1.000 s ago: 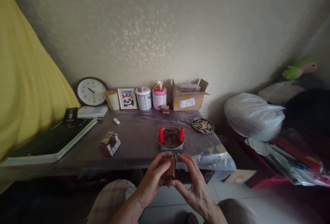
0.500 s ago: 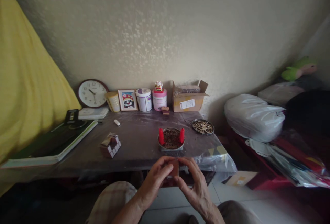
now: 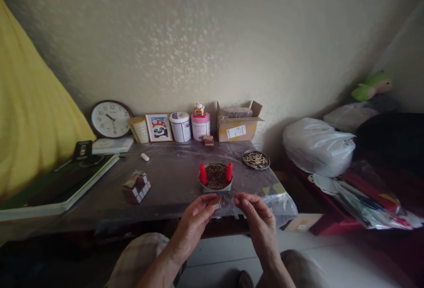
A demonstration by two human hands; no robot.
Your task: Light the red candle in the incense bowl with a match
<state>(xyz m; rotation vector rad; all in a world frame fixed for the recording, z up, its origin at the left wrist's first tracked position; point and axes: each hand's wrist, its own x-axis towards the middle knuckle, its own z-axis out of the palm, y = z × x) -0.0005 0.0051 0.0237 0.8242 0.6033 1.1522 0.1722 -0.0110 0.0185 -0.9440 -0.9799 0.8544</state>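
My left hand grips a small matchbox between thumb and fingers, just above the table's front edge. To its right, apart from the box, my right hand is closed in a pinch; whatever its fingertips hold is too small to make out. Just beyond both hands stands a round bowl filled with dark grains, with a red candle upright at its left side and another red candle at its right. A dish of loose matchsticks lies behind and to the right.
A stack of small boxes sits left on the plastic-covered table. Along the wall stand a clock, a framed panda picture, tubs and an opened carton. A large book lies far left; bags are right.
My hands have come apart: the right one has left the matchbox and moved right, fingers now pinched. The left hand still holds the box, tilted differently. The view has shifted slightly.
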